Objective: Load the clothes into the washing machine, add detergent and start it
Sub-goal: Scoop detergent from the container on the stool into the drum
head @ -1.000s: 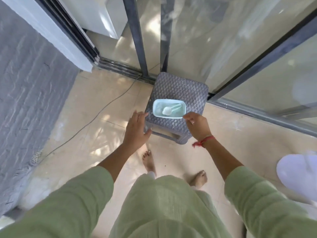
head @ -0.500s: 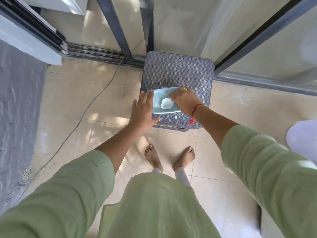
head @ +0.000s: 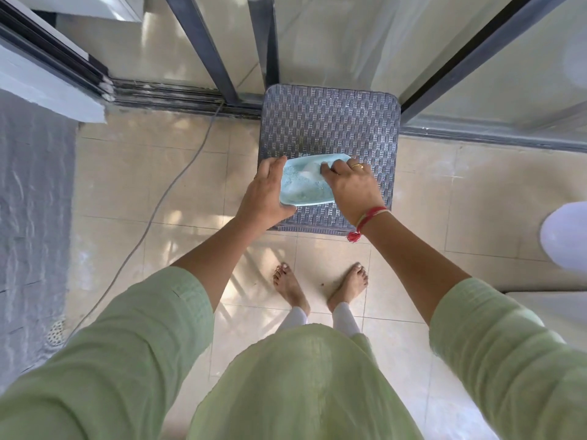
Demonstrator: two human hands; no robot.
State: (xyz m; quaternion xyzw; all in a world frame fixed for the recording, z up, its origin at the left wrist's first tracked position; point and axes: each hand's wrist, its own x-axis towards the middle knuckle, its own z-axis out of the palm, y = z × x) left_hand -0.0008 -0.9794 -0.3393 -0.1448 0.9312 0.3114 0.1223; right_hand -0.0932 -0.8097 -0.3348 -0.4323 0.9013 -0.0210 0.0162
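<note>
A light blue detergent container (head: 301, 190) with powder in it sits on the near part of a grey woven stool (head: 330, 122). My left hand (head: 263, 195) grips the container's left side. My right hand (head: 349, 188) reaches into it from the right, fingers closed around a white scoop (head: 309, 173) that is mostly hidden by them. No clothes are in view.
Glass sliding doors with dark frames (head: 219, 58) stand right behind the stool. A grey cable (head: 178, 182) runs across the tiled floor on the left, near a floor drain (head: 57, 331). A white rounded object (head: 565, 236) and a white appliance edge (head: 552, 309) lie at the right.
I have stepped closer to the stool. My left hand has closed on the container's side and my right hand has gone into the container onto the scoop.
</note>
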